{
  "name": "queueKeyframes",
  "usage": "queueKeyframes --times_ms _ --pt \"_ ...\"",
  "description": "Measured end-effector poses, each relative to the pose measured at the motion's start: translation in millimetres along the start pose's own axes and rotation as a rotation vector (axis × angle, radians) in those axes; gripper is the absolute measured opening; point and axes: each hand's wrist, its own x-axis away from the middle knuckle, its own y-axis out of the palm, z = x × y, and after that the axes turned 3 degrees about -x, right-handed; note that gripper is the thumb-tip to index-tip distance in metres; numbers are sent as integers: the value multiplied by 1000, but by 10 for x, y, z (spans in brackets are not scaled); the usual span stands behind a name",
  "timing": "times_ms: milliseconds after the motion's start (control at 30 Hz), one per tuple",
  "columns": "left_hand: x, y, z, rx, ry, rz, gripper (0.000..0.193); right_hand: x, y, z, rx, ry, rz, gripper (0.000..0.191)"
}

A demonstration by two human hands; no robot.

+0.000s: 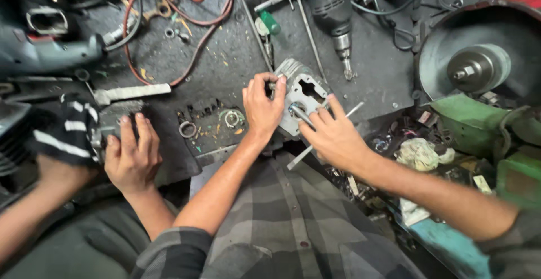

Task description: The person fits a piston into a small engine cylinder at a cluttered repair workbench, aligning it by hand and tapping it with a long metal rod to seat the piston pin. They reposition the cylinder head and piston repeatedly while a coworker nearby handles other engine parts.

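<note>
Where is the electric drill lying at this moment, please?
In the head view the electric drill lies at the top centre of the workbench, bit pointing down toward the grey metal engine part, with the green-handled screwdriver to its left.

Grinder wheel (479, 65) cut off top-right

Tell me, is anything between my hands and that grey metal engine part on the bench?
Nothing visible. The left hand already grips the grey metal engine part at its upper left edge. The right hand rests against its lower side, holding a thin metal rod at the part's round opening. The other person's hand is well off to the left.
</note>
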Motion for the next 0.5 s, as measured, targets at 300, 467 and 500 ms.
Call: queueKeyframes --times_ms 300,467,500 --pt "-44 7 -16 3 59 63 16 -66 601 76 -294 151 -304 35" --pt "-53 -13 12 -6 47 33 16 21 707 -89 -1316 887 37 30" --pt "-58 -7 10 -4 64 31 15 28 710 -103 -1652 1092 138 30"
